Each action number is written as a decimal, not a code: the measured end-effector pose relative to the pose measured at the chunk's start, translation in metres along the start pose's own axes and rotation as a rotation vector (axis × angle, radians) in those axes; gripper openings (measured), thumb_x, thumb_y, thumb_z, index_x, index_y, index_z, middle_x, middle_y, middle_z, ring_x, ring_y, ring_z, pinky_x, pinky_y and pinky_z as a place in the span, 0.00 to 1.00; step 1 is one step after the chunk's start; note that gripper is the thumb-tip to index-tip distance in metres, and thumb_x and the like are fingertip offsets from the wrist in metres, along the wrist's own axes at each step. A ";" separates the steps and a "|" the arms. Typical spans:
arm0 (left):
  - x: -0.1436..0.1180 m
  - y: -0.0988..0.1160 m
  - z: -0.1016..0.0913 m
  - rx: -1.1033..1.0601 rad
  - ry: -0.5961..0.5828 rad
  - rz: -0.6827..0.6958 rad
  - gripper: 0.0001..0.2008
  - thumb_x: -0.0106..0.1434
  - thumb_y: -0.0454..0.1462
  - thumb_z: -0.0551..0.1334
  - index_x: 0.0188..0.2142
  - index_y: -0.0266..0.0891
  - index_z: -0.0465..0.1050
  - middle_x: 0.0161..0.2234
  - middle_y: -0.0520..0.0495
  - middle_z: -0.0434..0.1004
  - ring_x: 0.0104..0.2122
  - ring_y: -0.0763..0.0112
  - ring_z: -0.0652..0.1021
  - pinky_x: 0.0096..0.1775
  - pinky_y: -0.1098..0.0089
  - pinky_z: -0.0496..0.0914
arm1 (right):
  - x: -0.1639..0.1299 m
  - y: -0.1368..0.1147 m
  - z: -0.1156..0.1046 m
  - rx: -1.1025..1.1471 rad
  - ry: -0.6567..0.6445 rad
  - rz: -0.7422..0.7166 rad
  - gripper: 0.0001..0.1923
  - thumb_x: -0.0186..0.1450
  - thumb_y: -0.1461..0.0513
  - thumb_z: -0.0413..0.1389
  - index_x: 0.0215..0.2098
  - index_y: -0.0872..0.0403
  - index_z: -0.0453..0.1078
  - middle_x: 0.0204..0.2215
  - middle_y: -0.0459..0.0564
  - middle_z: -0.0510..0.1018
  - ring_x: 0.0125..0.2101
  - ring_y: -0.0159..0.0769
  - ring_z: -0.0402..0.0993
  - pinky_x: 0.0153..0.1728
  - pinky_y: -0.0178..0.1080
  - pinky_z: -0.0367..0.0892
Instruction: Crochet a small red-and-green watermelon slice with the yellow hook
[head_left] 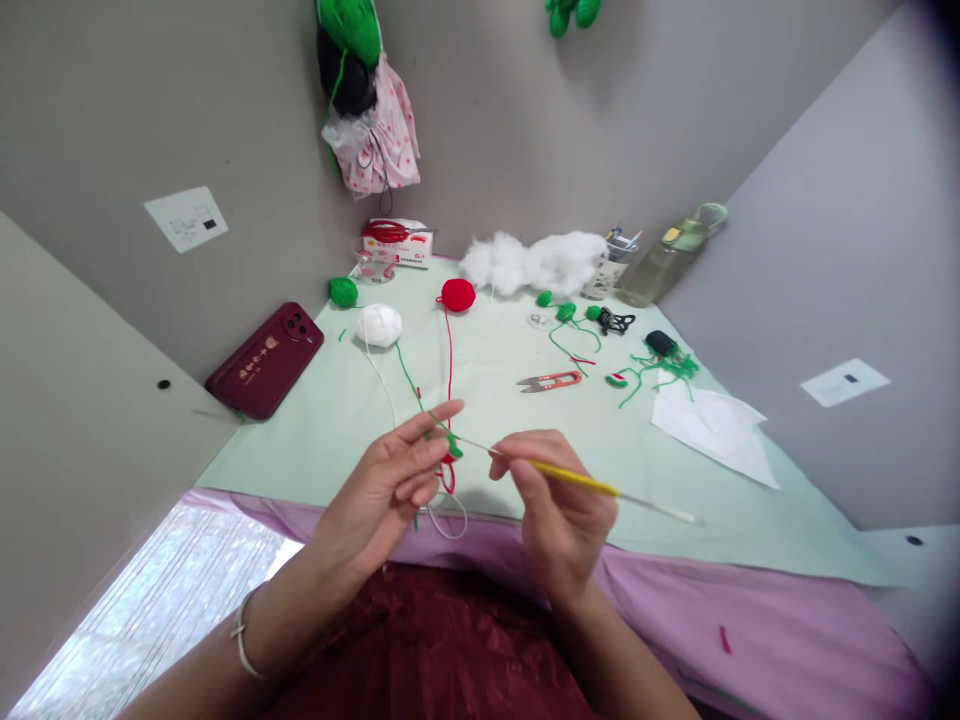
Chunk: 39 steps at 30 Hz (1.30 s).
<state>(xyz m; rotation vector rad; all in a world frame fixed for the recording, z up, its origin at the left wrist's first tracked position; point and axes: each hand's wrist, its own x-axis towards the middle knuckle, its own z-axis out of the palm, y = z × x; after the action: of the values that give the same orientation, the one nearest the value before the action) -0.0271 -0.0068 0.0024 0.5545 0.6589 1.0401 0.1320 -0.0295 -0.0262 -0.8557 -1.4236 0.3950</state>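
My left hand (401, 465) pinches a small crocheted piece (454, 447) in green and red between thumb and fingers, with green yarn running over the raised index finger. In my right hand (559, 500) is a crochet hook (574, 478) with a yellow handle, its thin shaft reaching left to the piece. Whether the hook tip sits in a stitch is too small to tell. Loops of red and white yarn hang below the piece. Red yarn leads back to a red yarn ball (458, 295), white yarn to a white yarn ball (379, 325).
Thread snips (551, 382) lie mid-table, with green crocheted bits (566, 312) behind. White stuffing (532, 263), a pen cup (609, 268) and a bottle (667, 260) stand at the back. A maroon phone (266, 360) leans left; white paper (709, 430) lies right.
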 end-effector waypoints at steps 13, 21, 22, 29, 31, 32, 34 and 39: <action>0.001 -0.004 0.002 0.068 0.042 0.153 0.24 0.58 0.32 0.78 0.54 0.46 0.85 0.33 0.55 0.77 0.19 0.89 0.66 0.23 0.84 0.69 | 0.005 -0.002 0.001 -0.041 -0.029 -0.014 0.15 0.73 0.69 0.57 0.47 0.46 0.82 0.37 0.49 0.84 0.36 0.37 0.81 0.35 0.40 0.77; -0.002 0.003 0.000 0.032 0.002 0.040 0.20 0.58 0.32 0.78 0.51 0.41 0.87 0.30 0.56 0.73 0.18 0.91 0.58 0.21 0.85 0.66 | 0.010 0.005 -0.003 0.189 0.065 0.115 0.10 0.74 0.65 0.59 0.44 0.46 0.83 0.33 0.46 0.82 0.29 0.33 0.75 0.31 0.39 0.73; -0.003 0.003 0.000 0.064 0.005 0.070 0.21 0.58 0.32 0.78 0.52 0.44 0.86 0.32 0.55 0.75 0.18 0.90 0.61 0.22 0.84 0.68 | 0.012 0.005 -0.002 0.267 0.052 0.167 0.09 0.74 0.63 0.59 0.42 0.46 0.83 0.33 0.46 0.82 0.28 0.33 0.74 0.30 0.39 0.72; -0.001 -0.005 0.002 0.197 0.013 0.124 0.22 0.59 0.37 0.78 0.53 0.46 0.85 0.32 0.55 0.77 0.19 0.88 0.65 0.24 0.81 0.67 | 0.013 0.002 0.005 0.125 -0.079 0.145 0.11 0.74 0.66 0.59 0.46 0.46 0.83 0.38 0.48 0.86 0.36 0.35 0.82 0.36 0.38 0.78; 0.001 -0.005 0.003 0.167 0.041 0.119 0.23 0.57 0.37 0.80 0.53 0.43 0.85 0.29 0.56 0.76 0.19 0.87 0.64 0.23 0.81 0.65 | 0.010 0.001 0.003 -0.064 -0.083 -0.032 0.14 0.72 0.69 0.60 0.48 0.46 0.83 0.42 0.50 0.86 0.40 0.37 0.83 0.39 0.40 0.79; 0.002 -0.005 0.003 0.141 0.039 0.093 0.24 0.56 0.37 0.80 0.53 0.42 0.85 0.28 0.56 0.75 0.18 0.87 0.63 0.23 0.81 0.64 | 0.008 0.001 0.001 -0.154 -0.093 -0.126 0.15 0.71 0.70 0.60 0.49 0.46 0.83 0.44 0.52 0.86 0.42 0.39 0.83 0.41 0.41 0.79; 0.004 -0.003 0.002 0.083 0.009 -0.001 0.23 0.57 0.37 0.79 0.52 0.39 0.85 0.24 0.59 0.70 0.17 0.88 0.57 0.23 0.81 0.64 | 0.007 0.002 -0.003 -0.236 -0.097 -0.218 0.17 0.70 0.71 0.61 0.50 0.46 0.82 0.45 0.53 0.86 0.44 0.40 0.83 0.42 0.42 0.79; 0.004 -0.004 0.003 0.083 0.034 0.058 0.22 0.56 0.34 0.79 0.51 0.41 0.86 0.29 0.56 0.74 0.19 0.87 0.61 0.25 0.81 0.66 | 0.011 0.000 -0.004 0.045 0.019 0.075 0.12 0.75 0.66 0.56 0.44 0.49 0.81 0.31 0.48 0.82 0.29 0.35 0.78 0.31 0.40 0.76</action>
<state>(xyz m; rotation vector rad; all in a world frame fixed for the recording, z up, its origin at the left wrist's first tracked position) -0.0213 -0.0048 0.0011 0.6328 0.7219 1.0821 0.1374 -0.0227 -0.0187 -0.8759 -1.3637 0.4726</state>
